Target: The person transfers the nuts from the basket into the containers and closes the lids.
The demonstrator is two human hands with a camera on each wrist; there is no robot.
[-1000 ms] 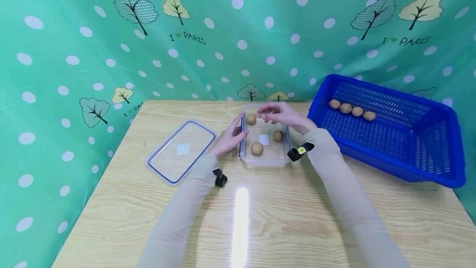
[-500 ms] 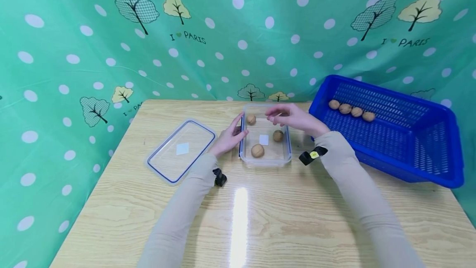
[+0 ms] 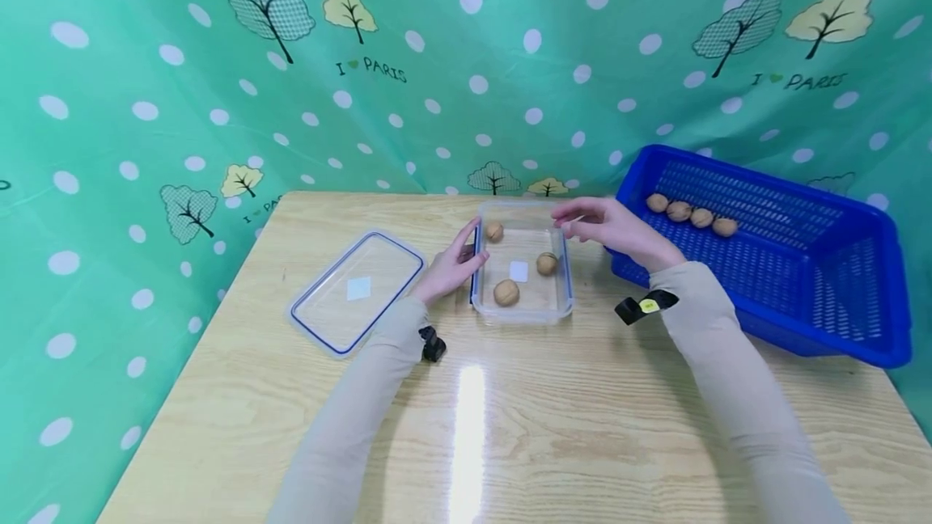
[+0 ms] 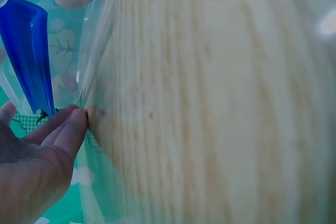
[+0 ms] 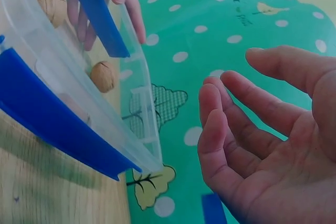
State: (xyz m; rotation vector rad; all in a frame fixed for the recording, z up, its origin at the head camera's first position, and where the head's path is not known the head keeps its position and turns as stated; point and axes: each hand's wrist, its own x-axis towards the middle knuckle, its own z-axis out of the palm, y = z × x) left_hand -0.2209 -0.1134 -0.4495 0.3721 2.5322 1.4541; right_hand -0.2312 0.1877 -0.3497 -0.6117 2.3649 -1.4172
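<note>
A clear plastic container (image 3: 520, 316) with blue side latches stands lidless on the table, holding three walnuts: one near the front (image 3: 506, 292), one at the right (image 3: 547, 264) and one at the back left (image 3: 494, 231). My left hand (image 3: 447, 269) rests along the container's left side, thumb and fingers spread around the lowered blue latch (image 4: 26, 51). Above the container's back right corner is my right hand (image 3: 612, 231), its fingers loosely bent and nothing between them. The right wrist view shows this empty palm (image 5: 262, 145) beside the container wall.
To the right is a blue mesh basket (image 3: 764, 281) with several walnuts (image 3: 690, 215) in a row along its back left. A clear lid with a blue seal (image 3: 396, 265) lies flat at the left. A green dotted curtain (image 3: 437, 63) hangs behind the wooden table (image 3: 553, 427).
My right hand has moved right, from over the container's middle to its back right corner. The front walnut has rolled very slightly. The left hand stays where it was.
</note>
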